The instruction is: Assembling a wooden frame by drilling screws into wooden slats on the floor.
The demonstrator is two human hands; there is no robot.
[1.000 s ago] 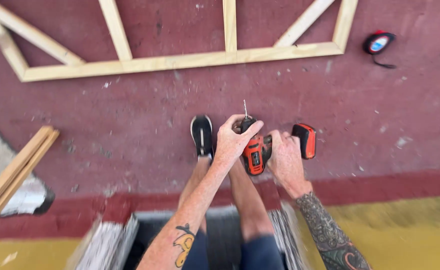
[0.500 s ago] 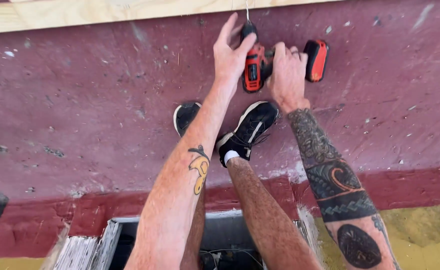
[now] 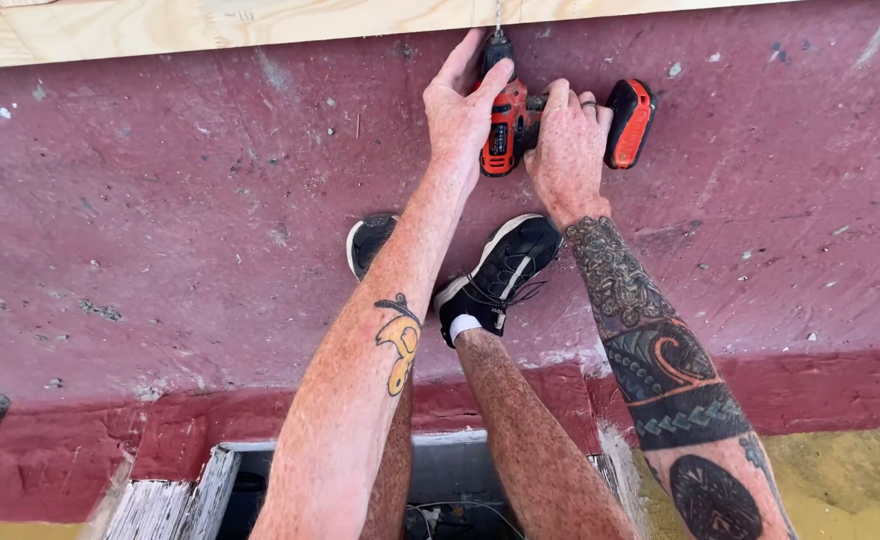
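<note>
One dark red painted floor (image 3: 160, 250) fills most of the view, scuffed and speckled, with wide bare room at 9 o'clock and at 3 o'clock of the hands. One pale wooden board (image 3: 210, 25) runs along the top edge from 10 to 1 o'clock, and its lower edge meets the red floor. At the bottom, a step edge crosses the view, with a yellow strip (image 3: 840, 480) at 5 o'clock and one dark opening (image 3: 440, 490) at 6 o'clock. Two forearms reach up from 6 o'clock toward 12, both tattooed. Two black shoes with white soles stand on the floor between the arms: one shoe (image 3: 505, 265) near the centre, the other shoe (image 3: 368, 242) half hidden behind the left arm. One orange and black drill (image 3: 505, 125) sits at 12 o'clock, its thin bit (image 3: 498, 18) touching the board's edge and its battery end pointing to 2 o'clock. The left hand (image 3: 460, 110) lies over the drill's front, fingers stretched and loosely curled around the nose. The right hand (image 3: 568, 140) is closed firmly around the drill's handle.
</note>
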